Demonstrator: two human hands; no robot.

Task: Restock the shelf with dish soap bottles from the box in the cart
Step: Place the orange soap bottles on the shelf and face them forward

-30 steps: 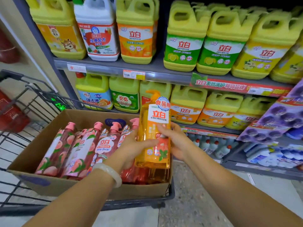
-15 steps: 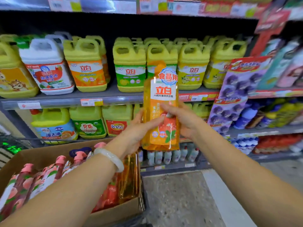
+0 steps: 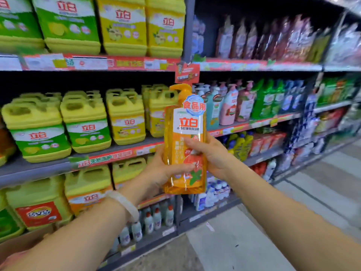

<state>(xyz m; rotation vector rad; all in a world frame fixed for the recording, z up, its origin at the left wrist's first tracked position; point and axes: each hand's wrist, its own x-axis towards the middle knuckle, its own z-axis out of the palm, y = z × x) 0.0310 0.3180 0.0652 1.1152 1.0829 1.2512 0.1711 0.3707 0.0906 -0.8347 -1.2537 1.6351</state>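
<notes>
Orange dish soap bottle stands upright at the centre of view, gripped from both sides: the left hand curls its fingers round the lower half, the right hand wraps the middle. Behind it, yellow jugs crowd the shelf at 9 o'clock, pump bottles line the shelf at 2 o'clock, and a cardboard box corner shows at 8 o'clock.

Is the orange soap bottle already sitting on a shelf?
No, the orange soap bottle is held upright in the air between the left hand and right hand.
</notes>
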